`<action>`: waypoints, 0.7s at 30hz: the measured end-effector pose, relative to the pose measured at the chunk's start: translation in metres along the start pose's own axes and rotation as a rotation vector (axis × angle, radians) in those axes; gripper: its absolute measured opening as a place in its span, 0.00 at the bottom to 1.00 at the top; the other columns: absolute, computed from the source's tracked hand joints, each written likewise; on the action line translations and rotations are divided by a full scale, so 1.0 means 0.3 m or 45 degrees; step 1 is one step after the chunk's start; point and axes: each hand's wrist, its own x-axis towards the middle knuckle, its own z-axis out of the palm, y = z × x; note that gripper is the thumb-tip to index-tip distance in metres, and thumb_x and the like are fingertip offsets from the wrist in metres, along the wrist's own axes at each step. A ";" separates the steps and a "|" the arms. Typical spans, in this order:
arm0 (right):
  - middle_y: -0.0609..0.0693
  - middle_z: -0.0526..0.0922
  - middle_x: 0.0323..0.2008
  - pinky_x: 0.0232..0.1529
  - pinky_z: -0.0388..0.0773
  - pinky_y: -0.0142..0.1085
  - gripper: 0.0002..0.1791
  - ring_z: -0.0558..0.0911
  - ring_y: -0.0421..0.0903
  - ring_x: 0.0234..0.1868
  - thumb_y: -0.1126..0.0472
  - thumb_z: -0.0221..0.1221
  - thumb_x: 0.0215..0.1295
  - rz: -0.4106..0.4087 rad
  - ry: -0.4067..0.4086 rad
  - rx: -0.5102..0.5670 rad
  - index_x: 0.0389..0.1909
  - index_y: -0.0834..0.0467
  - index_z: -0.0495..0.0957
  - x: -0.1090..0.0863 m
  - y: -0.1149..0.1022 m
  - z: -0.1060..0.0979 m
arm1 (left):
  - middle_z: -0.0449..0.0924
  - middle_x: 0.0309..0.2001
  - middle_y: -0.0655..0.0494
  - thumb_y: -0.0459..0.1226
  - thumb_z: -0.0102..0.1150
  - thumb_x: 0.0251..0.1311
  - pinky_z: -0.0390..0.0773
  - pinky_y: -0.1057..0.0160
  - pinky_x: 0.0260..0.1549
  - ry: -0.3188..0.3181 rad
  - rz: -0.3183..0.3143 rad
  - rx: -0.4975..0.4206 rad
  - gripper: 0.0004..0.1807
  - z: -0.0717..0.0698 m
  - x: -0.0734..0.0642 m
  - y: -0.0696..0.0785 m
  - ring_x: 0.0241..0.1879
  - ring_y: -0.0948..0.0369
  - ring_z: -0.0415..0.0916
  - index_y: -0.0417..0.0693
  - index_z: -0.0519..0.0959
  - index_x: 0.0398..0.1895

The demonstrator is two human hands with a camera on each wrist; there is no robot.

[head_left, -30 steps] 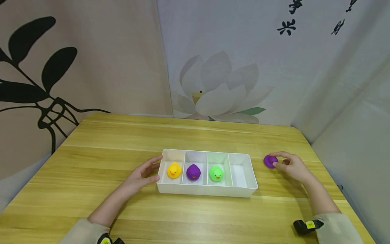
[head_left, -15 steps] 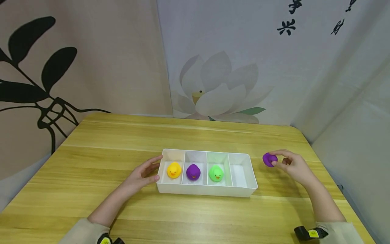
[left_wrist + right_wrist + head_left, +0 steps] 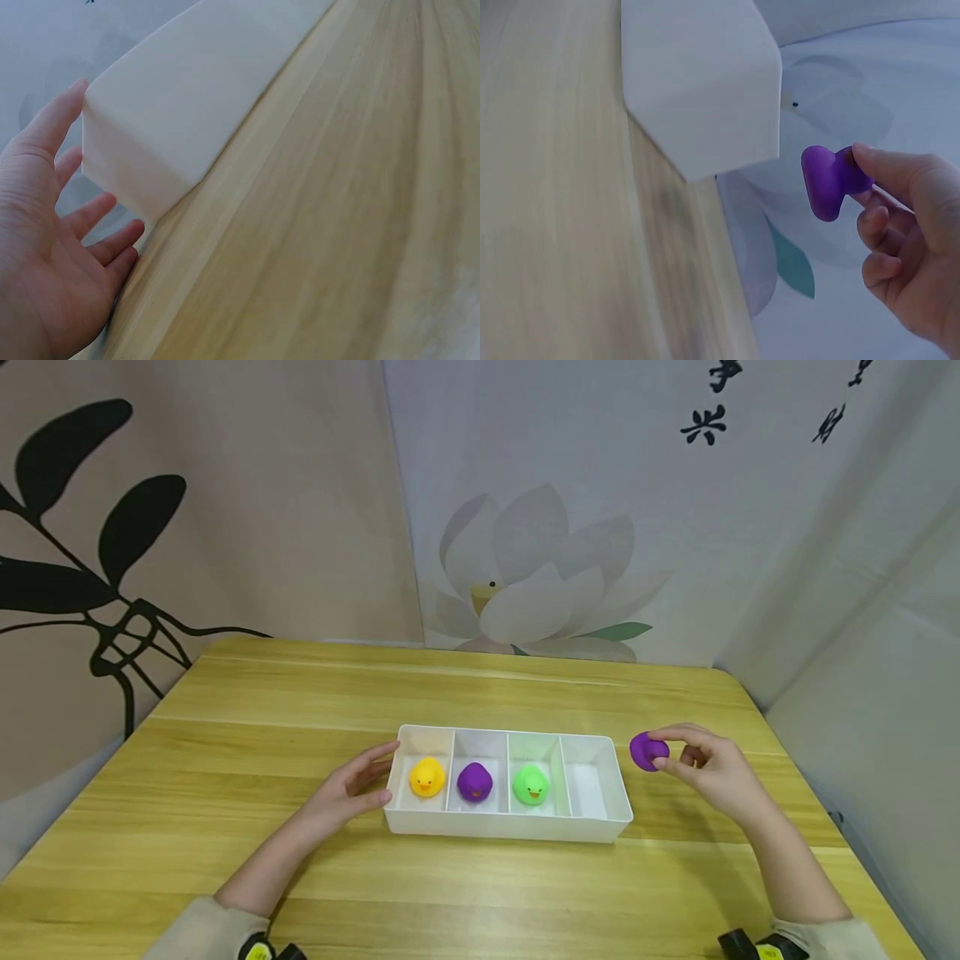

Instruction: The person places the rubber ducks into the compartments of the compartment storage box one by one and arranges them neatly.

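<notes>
A white box (image 3: 501, 825) with a row of compartments sits on the table. From left to right it holds a yellow rubber duck (image 3: 427, 777), a purple rubber duck (image 3: 475, 782) and a green rubber duck (image 3: 531, 785); the rightmost compartment is bare. My left hand (image 3: 352, 789) touches the box's left end with thumb and index finger, the other fingers relaxed, as the left wrist view shows. Right of the box, my right hand (image 3: 708, 768) pinches another purple rubber duck (image 3: 825, 184) by its smaller lobe between thumb and fingers, above the table. Its face is not visible.
The wooden table (image 3: 315, 877) extends around the box on all sides. Behind it hangs a pale cloth backdrop (image 3: 300, 527) with printed leaves and a lotus. Each sleeve carries a wrist camera, the right one (image 3: 761, 946) near the table's front.
My right hand has lifted the purple rubber duck off the table and moved it left, toward the box's right end. My left hand and the box stay in place.
</notes>
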 end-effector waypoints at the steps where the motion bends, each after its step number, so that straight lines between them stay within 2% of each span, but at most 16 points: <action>1: 0.50 0.80 0.42 0.17 0.65 0.33 0.16 0.71 0.43 0.23 0.65 0.66 0.59 -0.007 0.002 0.004 0.49 0.58 0.81 0.000 -0.005 0.002 | 0.59 0.68 0.35 0.32 0.57 0.64 0.60 0.36 0.58 -0.001 0.000 -0.001 0.34 0.000 0.000 0.001 0.66 0.39 0.56 0.47 0.58 0.73; 9: 0.48 0.80 0.41 0.16 0.65 0.33 0.16 0.71 0.42 0.22 0.68 0.67 0.56 -0.060 0.014 0.012 0.47 0.57 0.82 -0.003 -0.054 0.022 | 0.60 0.67 0.35 0.32 0.57 0.63 0.60 0.36 0.58 -0.003 0.002 -0.001 0.34 0.000 -0.001 0.004 0.66 0.39 0.56 0.46 0.58 0.72; 21: 0.47 0.81 0.41 0.17 0.64 0.33 0.14 0.70 0.42 0.22 0.64 0.69 0.54 -0.078 -0.069 0.068 0.44 0.53 0.83 -0.003 -0.099 0.081 | 0.60 0.67 0.35 0.31 0.57 0.64 0.60 0.36 0.58 -0.008 -0.003 0.001 0.34 -0.001 0.000 0.000 0.66 0.38 0.56 0.47 0.58 0.72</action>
